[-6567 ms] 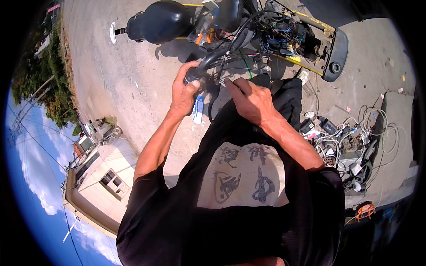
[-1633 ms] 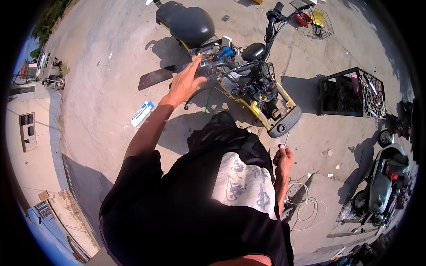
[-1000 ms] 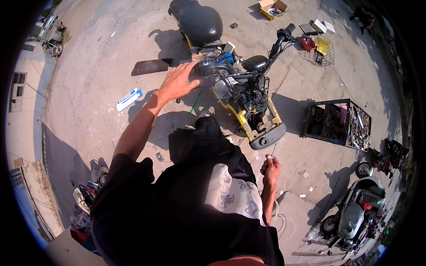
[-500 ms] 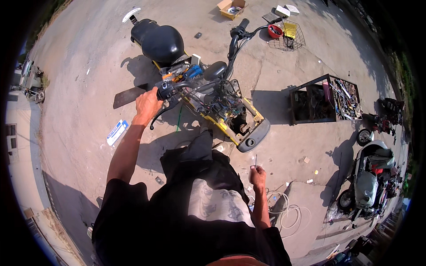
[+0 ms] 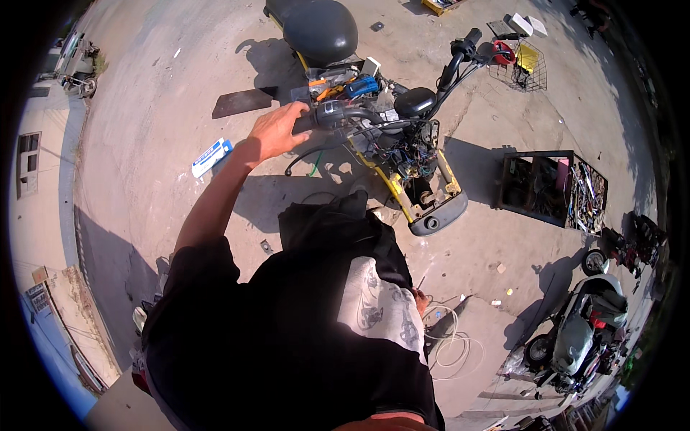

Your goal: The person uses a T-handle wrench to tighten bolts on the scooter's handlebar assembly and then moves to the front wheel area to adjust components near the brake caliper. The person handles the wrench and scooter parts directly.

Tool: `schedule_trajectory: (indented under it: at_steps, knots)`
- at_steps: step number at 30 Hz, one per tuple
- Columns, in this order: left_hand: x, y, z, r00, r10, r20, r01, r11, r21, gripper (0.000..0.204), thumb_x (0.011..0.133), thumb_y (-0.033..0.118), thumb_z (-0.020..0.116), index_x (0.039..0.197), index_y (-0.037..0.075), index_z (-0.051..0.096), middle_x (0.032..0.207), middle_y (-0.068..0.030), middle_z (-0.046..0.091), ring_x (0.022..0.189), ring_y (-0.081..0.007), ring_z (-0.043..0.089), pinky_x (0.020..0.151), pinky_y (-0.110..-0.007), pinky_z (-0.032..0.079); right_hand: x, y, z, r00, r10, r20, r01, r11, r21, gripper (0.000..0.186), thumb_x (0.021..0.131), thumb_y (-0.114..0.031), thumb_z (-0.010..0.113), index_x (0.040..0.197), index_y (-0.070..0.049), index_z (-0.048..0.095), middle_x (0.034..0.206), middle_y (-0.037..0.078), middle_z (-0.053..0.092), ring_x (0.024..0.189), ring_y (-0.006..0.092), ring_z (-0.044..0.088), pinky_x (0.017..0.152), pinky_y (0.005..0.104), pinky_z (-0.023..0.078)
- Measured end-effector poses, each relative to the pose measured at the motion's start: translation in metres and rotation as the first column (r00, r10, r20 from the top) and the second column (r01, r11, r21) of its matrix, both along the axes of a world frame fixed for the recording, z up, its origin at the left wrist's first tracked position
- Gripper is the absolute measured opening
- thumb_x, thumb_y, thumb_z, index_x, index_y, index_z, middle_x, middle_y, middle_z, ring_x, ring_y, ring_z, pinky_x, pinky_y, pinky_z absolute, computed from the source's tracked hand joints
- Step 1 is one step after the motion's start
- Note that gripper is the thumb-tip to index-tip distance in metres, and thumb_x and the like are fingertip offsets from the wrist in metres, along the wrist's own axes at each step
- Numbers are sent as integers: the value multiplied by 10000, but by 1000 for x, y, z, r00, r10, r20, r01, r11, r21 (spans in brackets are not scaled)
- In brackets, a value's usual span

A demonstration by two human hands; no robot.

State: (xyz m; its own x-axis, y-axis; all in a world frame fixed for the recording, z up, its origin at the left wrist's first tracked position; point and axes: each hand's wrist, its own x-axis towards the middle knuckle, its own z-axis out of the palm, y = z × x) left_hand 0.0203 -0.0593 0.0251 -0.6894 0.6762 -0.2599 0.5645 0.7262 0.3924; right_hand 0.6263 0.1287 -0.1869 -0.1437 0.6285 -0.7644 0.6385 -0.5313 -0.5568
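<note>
A stripped electric scooter (image 5: 392, 183) with a yellow frame stands in front of me, its wiring exposed at the front. My left hand (image 5: 277, 133) is on the end of the left handlebar grip (image 5: 305, 122), fingers over the top and thumb below. Under it juts the black brake lever (image 5: 300, 159). Low at my right side, my right hand (image 5: 420, 302) is partly hidden by my shirt. A thin, slender tool (image 5: 422, 281) sticks up from its closed fingers; its kind cannot be made out. Blue and orange parts (image 5: 359, 87) lie in the open body near the black seat (image 5: 321, 30).
A metal box of tools (image 5: 553, 190) stands to the right. Beyond it are a wire basket (image 5: 535, 75) and a red bowl (image 5: 504, 52). A hose (image 5: 453, 345) coils near my right side. Another scooter (image 5: 578, 330) is parked at the right. A blue-white box (image 5: 210, 158) lies left.
The view has shifted, so the scooter appears higher and further right. My left hand has slid toward the grip's end with a looser hold. My right hand has drawn back behind my shirt.
</note>
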Motion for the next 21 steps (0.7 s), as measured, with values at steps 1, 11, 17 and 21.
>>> schedule_trajectory:
  at_steps: [1,11,17,21]
  knots:
    - [5,0,6,999,-42,-2,42,999,-7,671,867,237,759,1457,129,458,1359,-176,602,1260,-380,608,1001,-481,514,12,-3,-17,1000,13,2,-13,1000,-6,294,959,-273,692,806,-28,639,646,14,554,548,128,497,506,295,395]
    - [19,27,3,997,-78,26,72,980,187,960,845,396,815,1614,133,304,1545,-183,478,1300,-434,566,1045,-507,492,-62,49,19,1000,-7,-4,7,993,-115,248,1006,-252,641,851,-70,574,631,-6,505,447,115,461,402,287,381]
    - [5,25,-4,992,-119,29,110,972,209,823,904,358,765,1593,172,355,1449,-152,573,1127,-417,655,890,-497,559,-112,79,35,998,53,-33,-55,997,-60,244,1009,-263,643,894,-56,585,646,-3,510,475,114,490,415,286,405]
    - [11,27,-13,996,-91,-22,93,975,203,829,894,366,767,1590,170,361,1377,-151,606,1020,-414,672,833,-506,556,-139,79,45,996,70,-57,-72,997,-37,286,998,-291,685,862,-65,573,662,-4,520,489,104,490,428,274,403]
